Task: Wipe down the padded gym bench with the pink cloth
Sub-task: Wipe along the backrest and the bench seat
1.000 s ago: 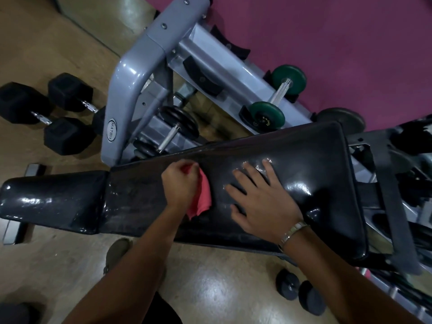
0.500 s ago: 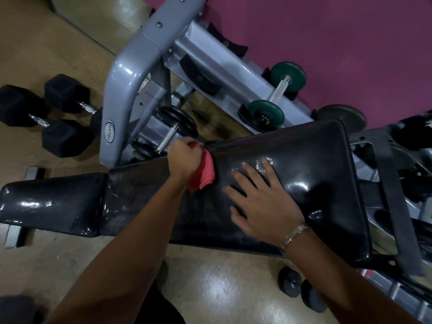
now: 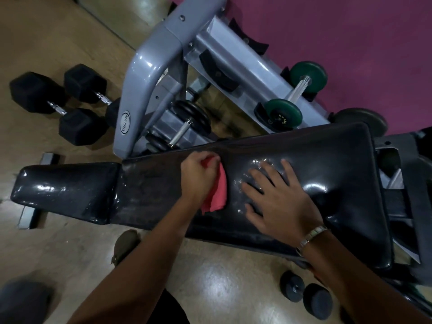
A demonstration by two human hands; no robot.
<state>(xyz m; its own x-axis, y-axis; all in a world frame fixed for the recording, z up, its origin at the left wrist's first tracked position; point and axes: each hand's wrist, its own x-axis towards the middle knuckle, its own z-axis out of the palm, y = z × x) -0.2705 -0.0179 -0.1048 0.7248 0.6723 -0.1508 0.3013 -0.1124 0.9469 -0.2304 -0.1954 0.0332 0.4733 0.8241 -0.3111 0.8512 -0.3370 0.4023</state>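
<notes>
On the floor point(image 3: 58, 242): tan and shiny, with black dumbbells point(image 3: 79, 127) lying on it.
Bench point(image 3: 315, 160): black, padded, shiny, with wet-looking spots on top.
Left hand point(image 3: 198, 176): fingers curled tight round the pink cloth point(image 3: 218, 195).
Right hand point(image 3: 280, 199): flat on the pad, fingers spread, holding nothing.
Where the cloth is: on the bench top near its far edge, just beside the right hand.
Behind: grey rack point(image 3: 145, 73) with a green dumbbell point(image 3: 282, 113), dark pink wall point(image 3: 350, 31).

A free-weights corner of a gym.
A grey steel dumbbell rack point(image 3: 149, 73) with a "MATRIX" badge point(image 3: 125, 123) holds a green-ended dumbbell point(image 3: 295, 99) and a black plate dumbbell point(image 3: 187, 123). Black hex dumbbells point(image 3: 58, 106) lie on the tan floor point(image 3: 70, 242) beside it. A shiny black padded gym bench point(image 3: 327, 164) stands in front, with a magenta wall point(image 3: 350, 31) behind.
</notes>
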